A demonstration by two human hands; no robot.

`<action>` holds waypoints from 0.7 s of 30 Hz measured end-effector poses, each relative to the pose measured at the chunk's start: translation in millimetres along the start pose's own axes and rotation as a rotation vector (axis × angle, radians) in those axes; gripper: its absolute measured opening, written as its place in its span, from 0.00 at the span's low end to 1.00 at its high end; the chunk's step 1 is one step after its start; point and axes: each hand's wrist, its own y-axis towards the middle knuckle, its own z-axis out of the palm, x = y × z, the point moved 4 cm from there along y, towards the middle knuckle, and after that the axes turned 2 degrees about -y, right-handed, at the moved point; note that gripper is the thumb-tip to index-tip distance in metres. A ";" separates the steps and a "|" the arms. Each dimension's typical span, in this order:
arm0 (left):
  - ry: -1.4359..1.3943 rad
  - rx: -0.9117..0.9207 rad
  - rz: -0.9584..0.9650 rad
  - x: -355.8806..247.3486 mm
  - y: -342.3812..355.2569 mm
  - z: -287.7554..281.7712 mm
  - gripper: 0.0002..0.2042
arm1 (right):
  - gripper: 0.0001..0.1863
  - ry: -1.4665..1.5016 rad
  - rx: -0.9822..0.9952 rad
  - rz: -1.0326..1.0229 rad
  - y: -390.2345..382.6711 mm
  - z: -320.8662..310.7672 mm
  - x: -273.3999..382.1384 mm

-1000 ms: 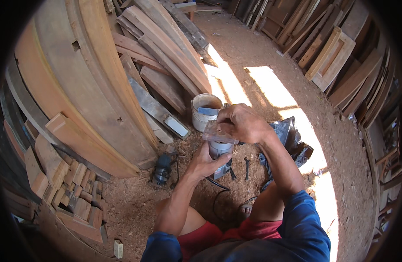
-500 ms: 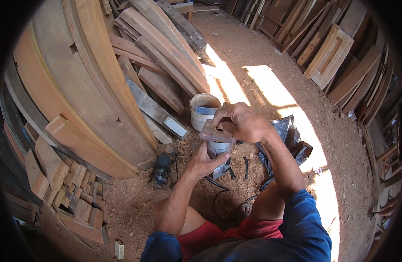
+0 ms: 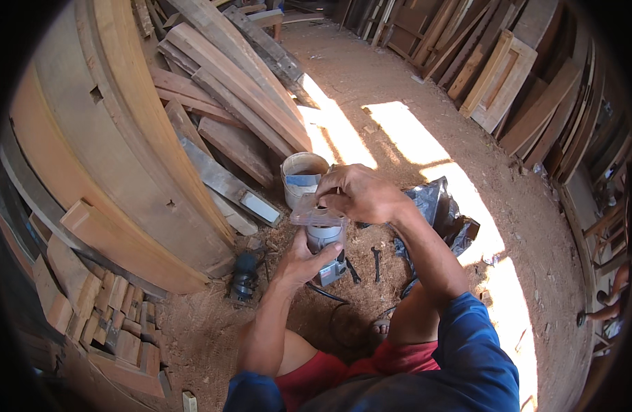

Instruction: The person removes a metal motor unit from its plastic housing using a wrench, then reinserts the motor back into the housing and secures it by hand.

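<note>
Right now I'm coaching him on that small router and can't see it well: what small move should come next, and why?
Probably keep the left hand clamped on the router body while the right hand finishes its work at the clear base plate. The tool is held upside down in the air, unsupported, with the right fingers over the base's middle, hiding the bit.

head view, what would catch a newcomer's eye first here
At the centre, the left hand grips a small grey power router from below, while the right hand works at its clear base plate. Just behind stands a white bucket on the sawdust floor. Stacked wooden planks crowd the left side, and another dark power tool lies on the floor at lower left.
</note>
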 end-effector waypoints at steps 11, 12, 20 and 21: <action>-0.012 0.025 -0.020 2.1 1.4 4.9 0.36 | 0.10 -0.024 0.018 -0.005 2.6 7.0 -9.7; -0.007 0.033 -0.008 3.3 2.8 5.6 0.36 | 0.10 -0.028 0.013 -0.003 1.5 7.2 -11.2; -0.006 0.042 0.009 0.8 2.4 9.3 0.37 | 0.13 0.007 0.069 0.029 -5.2 0.2 -9.3; -0.010 0.049 0.002 4.9 3.3 8.2 0.37 | 0.13 -0.008 0.062 0.030 -4.8 1.3 -10.0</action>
